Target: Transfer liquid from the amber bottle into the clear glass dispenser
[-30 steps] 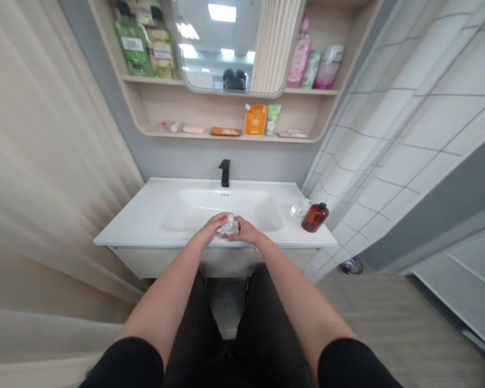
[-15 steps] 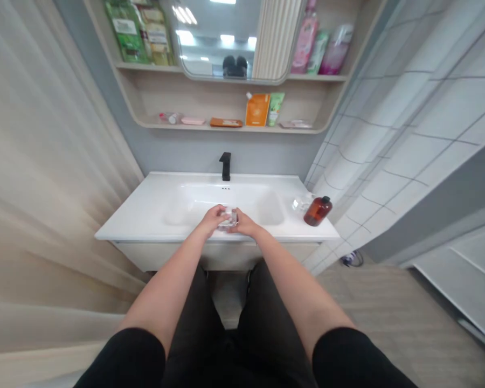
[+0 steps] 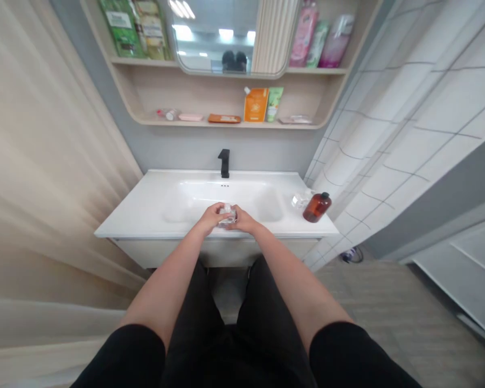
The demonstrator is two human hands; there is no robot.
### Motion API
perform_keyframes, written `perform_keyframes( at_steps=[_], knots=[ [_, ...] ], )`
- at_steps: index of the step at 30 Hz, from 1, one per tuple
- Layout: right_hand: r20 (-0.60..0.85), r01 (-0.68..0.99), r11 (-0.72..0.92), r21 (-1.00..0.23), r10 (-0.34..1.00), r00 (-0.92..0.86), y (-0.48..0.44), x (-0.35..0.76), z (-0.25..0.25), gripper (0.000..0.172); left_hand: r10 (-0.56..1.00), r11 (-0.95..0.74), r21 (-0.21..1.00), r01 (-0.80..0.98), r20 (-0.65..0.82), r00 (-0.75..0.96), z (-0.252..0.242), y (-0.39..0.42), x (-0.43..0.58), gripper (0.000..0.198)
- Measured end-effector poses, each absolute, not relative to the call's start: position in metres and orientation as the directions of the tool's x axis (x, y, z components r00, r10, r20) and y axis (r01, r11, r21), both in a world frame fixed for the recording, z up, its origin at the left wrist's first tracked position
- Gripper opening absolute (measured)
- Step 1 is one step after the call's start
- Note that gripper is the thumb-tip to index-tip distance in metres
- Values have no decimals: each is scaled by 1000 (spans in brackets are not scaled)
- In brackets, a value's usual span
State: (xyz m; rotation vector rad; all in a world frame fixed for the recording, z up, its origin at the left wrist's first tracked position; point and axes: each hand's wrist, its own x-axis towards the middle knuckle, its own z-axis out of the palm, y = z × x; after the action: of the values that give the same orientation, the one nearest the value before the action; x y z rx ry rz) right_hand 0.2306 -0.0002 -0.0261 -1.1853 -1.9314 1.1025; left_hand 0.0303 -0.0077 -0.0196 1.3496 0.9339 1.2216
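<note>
Both my hands meet over the front rim of a white sink (image 3: 153,207). Between them is a small clear bottle (image 3: 227,214) with a pale cap. My left hand (image 3: 210,218) curls its fingers over the bottle's top and left side. My right hand (image 3: 242,220) wraps its right side from below. The bottle's lower part is hidden behind my fingers.
A black faucet (image 3: 224,163) stands at the back of the basin. An amber bottle (image 3: 316,207) and a clear glass item (image 3: 299,200) sit on the right of the counter. Shelves above hold packets and bottles around a mirror (image 3: 218,32). A tiled wall (image 3: 388,134) rises on the right.
My hands have stayed on the small bottle, with the left fingers closing more over its cap. The view has tipped slightly, so the sink sits a little higher in frame.
</note>
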Motion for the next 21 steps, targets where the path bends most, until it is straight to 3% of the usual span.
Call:
perform_keyframes(
  at_steps=[21],
  knots=[
    [108, 392, 276, -878, 911, -399, 4, 228, -32, 83, 964, -160, 980, -120, 181, 196, -21, -5, 30, 65]
  ],
)
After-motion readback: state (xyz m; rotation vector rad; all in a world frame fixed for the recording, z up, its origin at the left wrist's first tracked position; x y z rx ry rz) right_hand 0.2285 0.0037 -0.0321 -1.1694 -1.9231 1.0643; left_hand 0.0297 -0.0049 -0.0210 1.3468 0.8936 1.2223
